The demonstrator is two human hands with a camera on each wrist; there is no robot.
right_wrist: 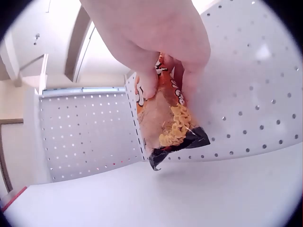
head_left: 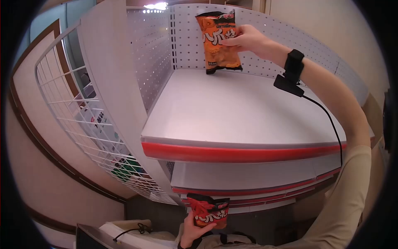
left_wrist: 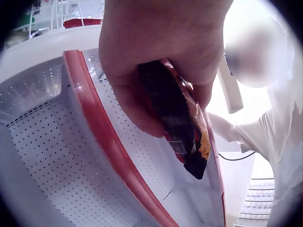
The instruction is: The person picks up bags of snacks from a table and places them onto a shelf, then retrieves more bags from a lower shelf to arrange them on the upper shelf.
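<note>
A person stands at a white shelf (head_left: pixel 244 112) with a red front edge and a pegboard back (head_left: pixel 265 37). The right hand (head_left: pixel 247 39) reaches to the back of the top shelf, fingers curled around an upright orange bag (head_left: pixel 217 41) whose bottom edge sits at or just above the shelf, close to the pegboard. Low down, below the lower shelves, the left hand (head_left: pixel 191 230) grips a red bag (head_left: pixel 209 211) upright. A wire rack (head_left: pixel 87 124) stands to the left.
</note>
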